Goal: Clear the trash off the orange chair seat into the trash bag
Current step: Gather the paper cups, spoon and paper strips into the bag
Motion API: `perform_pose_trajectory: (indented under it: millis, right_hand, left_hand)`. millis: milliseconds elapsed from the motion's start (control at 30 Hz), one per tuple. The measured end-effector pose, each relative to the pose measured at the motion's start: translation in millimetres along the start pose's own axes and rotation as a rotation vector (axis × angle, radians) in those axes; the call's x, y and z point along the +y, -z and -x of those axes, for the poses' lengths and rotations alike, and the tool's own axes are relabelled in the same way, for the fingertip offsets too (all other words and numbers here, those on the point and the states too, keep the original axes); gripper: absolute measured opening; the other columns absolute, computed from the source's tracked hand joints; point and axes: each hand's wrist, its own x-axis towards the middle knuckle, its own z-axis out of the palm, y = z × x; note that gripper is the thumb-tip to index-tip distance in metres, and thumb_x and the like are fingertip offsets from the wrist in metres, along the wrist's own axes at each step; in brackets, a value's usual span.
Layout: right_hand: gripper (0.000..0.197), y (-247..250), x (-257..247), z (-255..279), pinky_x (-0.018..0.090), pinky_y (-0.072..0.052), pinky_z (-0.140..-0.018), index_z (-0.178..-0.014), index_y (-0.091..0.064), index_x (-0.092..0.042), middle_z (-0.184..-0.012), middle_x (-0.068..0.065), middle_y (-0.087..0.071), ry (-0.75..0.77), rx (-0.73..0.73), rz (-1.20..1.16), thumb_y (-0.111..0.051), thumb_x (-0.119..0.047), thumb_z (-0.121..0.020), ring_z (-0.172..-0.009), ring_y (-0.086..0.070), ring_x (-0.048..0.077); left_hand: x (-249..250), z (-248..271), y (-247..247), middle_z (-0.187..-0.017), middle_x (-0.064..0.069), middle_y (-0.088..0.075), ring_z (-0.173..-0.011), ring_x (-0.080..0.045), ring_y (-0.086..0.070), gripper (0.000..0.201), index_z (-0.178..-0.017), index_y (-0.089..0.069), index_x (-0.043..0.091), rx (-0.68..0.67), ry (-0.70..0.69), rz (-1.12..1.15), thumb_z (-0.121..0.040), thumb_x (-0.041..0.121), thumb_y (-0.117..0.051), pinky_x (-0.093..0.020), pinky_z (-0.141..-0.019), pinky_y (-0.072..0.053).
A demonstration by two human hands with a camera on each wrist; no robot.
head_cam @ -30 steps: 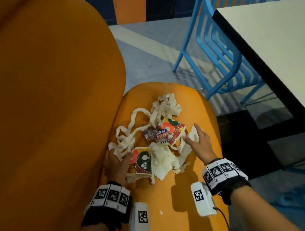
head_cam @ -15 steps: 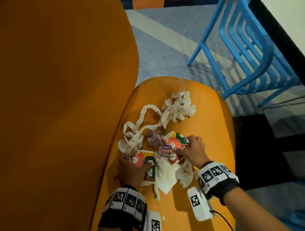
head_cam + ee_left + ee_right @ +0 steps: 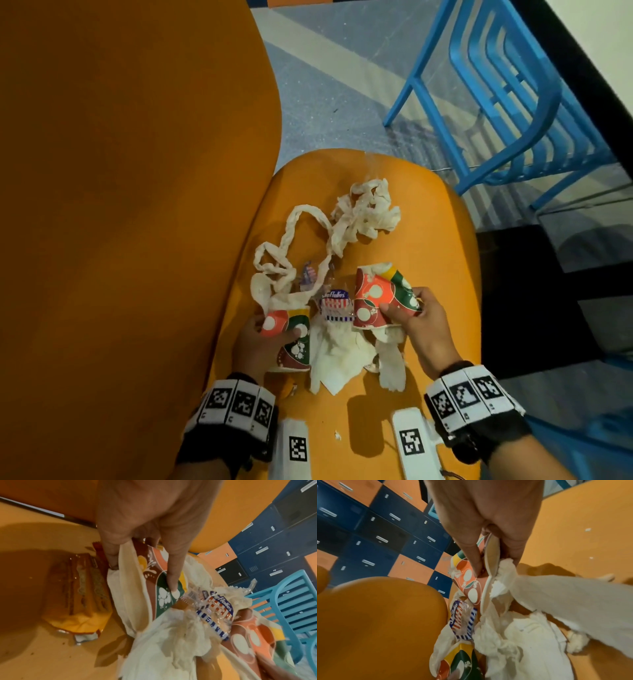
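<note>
The left hand (image 3: 260, 339) gripped a crushed paper cup (image 3: 291, 337) at the near left of the orange seat (image 3: 428, 219). The right hand (image 3: 423, 320) pinched a second flattened cup (image 3: 376, 298) with thumb on its face. Between the cups lay a clear snack wrapper (image 3: 334, 305) on crumpled napkins (image 3: 339, 356). A twisted paper strip (image 3: 346, 219) trailed farther up the seat. A brown wrapper (image 3: 80, 596) lay beside the left hand.

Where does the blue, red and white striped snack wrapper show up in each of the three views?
Head: the snack wrapper lies mid-seat, between the two paper cups.
Left wrist: right of centre, just past the left hand's fingertips.
Right wrist: lower centre, below the right hand.
Shared landmark: the crumpled white tissue beside it.
</note>
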Motion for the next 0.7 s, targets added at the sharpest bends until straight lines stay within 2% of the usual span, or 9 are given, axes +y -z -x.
perform_pose_trajectory:
  millis: [67,133,267,333,400,500,567,633,700]
  right_hand:
    - [0.035,2,-8,10,0.027,-0.060,-0.063,-0.099,-0.050,-0.017,-0.094,0.008,-0.067,0.026,-0.044,-0.071,-0.068,0.001,-0.076,-0.079,-0.066,0.021]
    - [0.045,-2,-13,22,0.018,-0.059,-0.061,-0.113,-0.048,-0.013,-0.095,0.001,-0.066,0.043,-0.108,-0.076,-0.068,0.002,-0.076,-0.081,-0.066,0.016]
    - [0.056,-26,-6,44,0.024,-0.057,-0.078,-0.126,-0.044,-0.012,-0.115,0.006,-0.064,-0.004,-0.261,0.099,-0.069,-0.005,-0.077,-0.099,-0.064,0.021]
    - [0.064,-43,5,47,0.024,-0.051,-0.085,-0.134,-0.037,-0.015,-0.124,-0.001,-0.057,0.002,-0.296,0.282,-0.069,-0.010,-0.079,-0.106,-0.059,0.017]
    - [0.069,-57,17,43,0.018,-0.042,-0.087,-0.139,-0.031,-0.014,-0.121,-0.007,-0.050,0.049,-0.291,0.440,-0.067,-0.012,-0.081,-0.109,-0.051,0.011]
    - [0.068,-71,34,34,0.028,-0.036,-0.103,-0.142,-0.027,-0.012,-0.133,0.007,-0.041,0.152,-0.216,0.789,-0.063,-0.019,-0.084,-0.126,-0.035,0.022]
    - [0.062,-74,37,31,0.035,-0.035,-0.103,-0.136,-0.036,-0.016,-0.136,0.009,-0.032,0.204,-0.124,1.022,-0.063,-0.030,-0.082,-0.126,-0.027,0.026]
    - [0.062,-76,36,29,0.042,-0.033,-0.104,-0.134,-0.037,-0.020,-0.143,0.007,-0.021,0.162,-0.100,1.065,-0.064,-0.035,-0.080,-0.131,-0.020,0.028]
    - [0.070,-78,39,26,0.046,-0.033,-0.105,-0.138,-0.030,-0.019,-0.145,0.009,-0.021,0.130,-0.123,0.930,-0.066,-0.030,-0.079,-0.131,-0.020,0.030]
  left_hand:
    - [3,5,8,-0.129,-0.016,-0.060,-0.107,-0.033,-0.061,0.073,-0.130,-0.050,0.011,0.042,-0.039,0.032,-0.064,0.015,-0.082,-0.045,-0.089,-0.053]
    - [7,14,18,-0.128,-0.014,-0.059,-0.101,-0.028,-0.058,0.072,-0.131,-0.048,0.010,0.082,-0.080,0.073,-0.067,0.014,-0.080,-0.039,-0.082,-0.051]
    - [4,32,35,-0.114,-0.007,-0.056,-0.096,-0.021,-0.053,0.067,-0.130,-0.046,0.009,0.124,-0.172,0.130,-0.070,0.011,-0.076,-0.033,-0.076,-0.046]
    - [-6,38,38,-0.114,-0.009,-0.058,-0.096,-0.022,-0.054,0.066,-0.129,-0.047,0.008,0.132,-0.160,0.122,-0.070,0.011,-0.076,-0.036,-0.079,-0.048]
    - [-21,39,37,-0.122,-0.013,-0.059,-0.100,-0.026,-0.056,0.067,-0.129,-0.048,0.008,0.128,-0.113,0.113,-0.069,0.011,-0.078,-0.042,-0.085,-0.050]
    - [-41,37,32,-0.128,-0.016,-0.059,-0.106,-0.029,-0.057,0.066,-0.127,-0.051,0.011,0.131,-0.087,0.078,-0.067,0.013,-0.079,-0.045,-0.092,-0.049]
    - [-50,31,28,-0.128,-0.015,-0.058,-0.104,-0.026,-0.056,0.065,-0.127,-0.050,0.010,0.129,-0.064,0.068,-0.069,0.015,-0.078,-0.043,-0.092,-0.049]
    - [-55,27,25,-0.130,-0.014,-0.056,-0.110,-0.029,-0.056,0.069,-0.130,-0.047,0.011,0.150,-0.048,0.040,-0.069,0.022,-0.078,-0.045,-0.095,-0.049]
    - [-57,23,21,-0.131,-0.012,-0.055,-0.117,-0.033,-0.054,0.076,-0.131,-0.046,0.015,0.173,-0.032,0.011,-0.065,0.031,-0.080,-0.051,-0.097,-0.048]
